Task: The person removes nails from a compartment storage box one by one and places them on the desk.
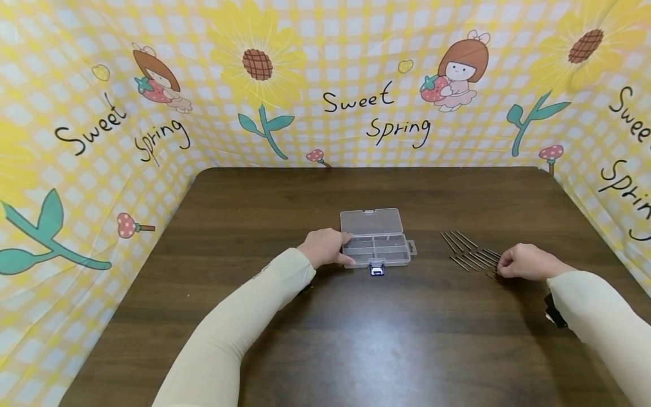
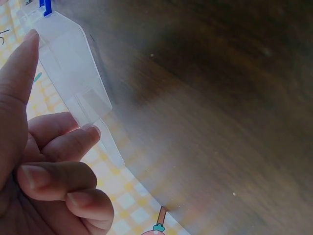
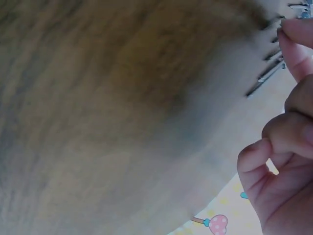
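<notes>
A clear plastic compartment box [image 1: 374, 249] lies on the table with its lid [image 1: 371, 221] swung back and a blue latch [image 1: 377, 269] at its front. My left hand [image 1: 324, 249] grips the left end of the box, thumb at the front corner and fingers farther back; the left wrist view shows the box wall [image 2: 73, 63] beside the thumb. To the right of the box lie several thin metal rods [image 1: 465, 242] in loose, slanted rows. At their right edge my right hand [image 1: 529, 262] pinches a slim metal rod [image 1: 491, 277] between thumb and forefinger, mostly hidden by the fingertips.
A dark wood-grain table [image 1: 315, 339] extends under everything. Behind it and along both sides hangs a yellow checked cloth [image 1: 356, 68] printed with flowers and lettering. A small hanging tab [image 1: 412, 247] sticks out from the box's right end.
</notes>
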Demonstrator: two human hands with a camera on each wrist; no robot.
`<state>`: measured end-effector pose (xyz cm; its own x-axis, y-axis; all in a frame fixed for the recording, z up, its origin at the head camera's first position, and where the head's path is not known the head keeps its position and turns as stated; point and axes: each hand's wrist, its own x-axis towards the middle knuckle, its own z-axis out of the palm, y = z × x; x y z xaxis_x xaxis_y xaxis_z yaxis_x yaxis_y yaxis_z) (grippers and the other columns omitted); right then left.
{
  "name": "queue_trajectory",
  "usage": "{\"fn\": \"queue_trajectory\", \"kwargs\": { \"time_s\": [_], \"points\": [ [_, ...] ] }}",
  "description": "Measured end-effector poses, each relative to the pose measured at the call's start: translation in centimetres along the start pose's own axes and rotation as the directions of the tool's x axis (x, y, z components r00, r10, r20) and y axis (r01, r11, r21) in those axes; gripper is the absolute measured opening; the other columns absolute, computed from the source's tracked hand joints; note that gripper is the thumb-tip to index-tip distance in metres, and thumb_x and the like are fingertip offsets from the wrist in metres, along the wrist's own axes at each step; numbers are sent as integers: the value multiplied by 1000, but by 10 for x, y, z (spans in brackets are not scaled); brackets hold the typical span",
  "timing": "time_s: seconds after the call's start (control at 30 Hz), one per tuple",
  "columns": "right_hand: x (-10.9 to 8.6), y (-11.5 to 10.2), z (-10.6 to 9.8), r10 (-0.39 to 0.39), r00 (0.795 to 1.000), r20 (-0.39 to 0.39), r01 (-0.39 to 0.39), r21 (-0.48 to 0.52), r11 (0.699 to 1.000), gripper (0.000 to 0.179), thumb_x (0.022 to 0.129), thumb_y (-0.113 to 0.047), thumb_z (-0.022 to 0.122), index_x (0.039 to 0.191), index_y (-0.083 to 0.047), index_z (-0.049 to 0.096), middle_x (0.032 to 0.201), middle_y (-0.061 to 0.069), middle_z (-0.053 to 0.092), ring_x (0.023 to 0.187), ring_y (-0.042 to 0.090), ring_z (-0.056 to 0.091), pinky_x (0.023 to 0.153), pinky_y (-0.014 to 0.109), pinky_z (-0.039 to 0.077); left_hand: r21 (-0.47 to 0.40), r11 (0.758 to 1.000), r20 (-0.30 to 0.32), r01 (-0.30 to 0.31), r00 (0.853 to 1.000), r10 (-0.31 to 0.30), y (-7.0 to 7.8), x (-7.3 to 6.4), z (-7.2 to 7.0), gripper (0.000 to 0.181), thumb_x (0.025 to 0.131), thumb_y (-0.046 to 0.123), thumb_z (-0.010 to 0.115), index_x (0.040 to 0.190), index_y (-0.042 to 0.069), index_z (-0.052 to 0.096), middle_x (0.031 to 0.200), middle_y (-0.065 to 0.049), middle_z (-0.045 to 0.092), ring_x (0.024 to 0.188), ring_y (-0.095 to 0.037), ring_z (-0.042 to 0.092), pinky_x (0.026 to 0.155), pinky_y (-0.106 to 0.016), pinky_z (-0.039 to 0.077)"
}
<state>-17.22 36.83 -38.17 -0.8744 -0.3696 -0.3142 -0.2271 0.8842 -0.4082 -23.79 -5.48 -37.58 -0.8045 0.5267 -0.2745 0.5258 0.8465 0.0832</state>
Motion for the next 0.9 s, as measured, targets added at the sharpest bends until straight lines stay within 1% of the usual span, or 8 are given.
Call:
{"fn": "queue_trajectory", "kwargs": {
  "time_s": [0.1, 0.27, 0.33, 0.47, 0.53, 0.67, 0.87, 0.9],
  "points": [
    [3, -4, -4, -17, 1000, -15, 18, 36, 999, 8, 84, -11, 64, 77, -9, 68, 71, -8, 58, 62, 6, 44, 60, 27, 39, -5, 1000, 4, 8, 1000, -8, 0, 0, 0, 72, 81, 54, 69, 141, 18, 51, 120, -6, 65, 98, -20, 63, 74, -41, 52],
    [11, -21, -12, -53, 997, -49, 60, 137, 989, 12, 87, -10, 63, 91, -2, 72, 88, 3, 69, 74, 3, 54, 65, 27, 46, -11, 1000, 12, 10, 1000, -10, 0, -2, 1, 73, 82, 53, 68, 142, 18, 49, 123, -6, 64, 100, -20, 63, 75, -41, 52],
    [18, -32, -14, -83, 995, -60, 92, 172, 981, 14, 87, -9, 63, 94, 0, 72, 94, 8, 70, 82, 7, 59, 69, 30, 48, -15, 1000, 10, 9, 1000, -9, 0, -2, 0, 72, 82, 53, 68, 142, 18, 50, 123, -5, 64, 99, -20, 63, 74, -41, 52],
    [34, -56, -19, -124, 990, -65, 135, 210, 968, 15, 87, -8, 63, 96, 0, 71, 100, 12, 70, 94, 17, 59, 77, 35, 48, -14, 1000, 1, 10, 1000, -10, -1, -2, -2, 71, 82, 53, 69, 141, 18, 51, 120, -5, 65, 98, -20, 63, 74, -41, 52],
    [44, -66, -20, -143, 988, -66, 154, 208, 966, 16, 87, -9, 63, 97, 0, 71, 103, 13, 69, 92, 16, 58, 77, 35, 47, -10, 1000, -7, 10, 1000, -10, -2, -3, -3, 69, 82, 52, 69, 139, 18, 52, 118, -4, 66, 97, -20, 63, 75, -41, 52],
    [64, -84, -19, -170, 984, -55, 178, 223, 959, 18, 86, -7, 63, 98, 2, 71, 100, 14, 69, 78, 12, 53, 70, 31, 44, -4, 1000, -8, 22, 1000, -22, -3, -3, -3, 67, 82, 53, 69, 138, 19, 53, 116, -3, 67, 97, -19, 63, 75, -42, 52],
    [91, -109, -9, -243, 970, -5, 239, 209, 948, 18, 84, -4, 62, 98, 4, 70, 96, 11, 71, 87, 15, 63, 75, 32, 50, -4, 1000, 2, 15, 1000, -15, -3, -2, 1, 68, 82, 55, 68, 138, 20, 53, 119, -2, 66, 100, -19, 62, 76, -42, 52],
    [95, -113, -7, -253, 967, 6, 247, 195, 949, 18, 84, -4, 62, 97, 3, 71, 94, 9, 70, 85, 15, 62, 74, 32, 49, -9, 1000, 2, 12, 1000, -12, -2, -2, 2, 68, 81, 55, 68, 138, 19, 53, 118, -2, 66, 99, -19, 62, 76, -41, 52]
  ]
}}
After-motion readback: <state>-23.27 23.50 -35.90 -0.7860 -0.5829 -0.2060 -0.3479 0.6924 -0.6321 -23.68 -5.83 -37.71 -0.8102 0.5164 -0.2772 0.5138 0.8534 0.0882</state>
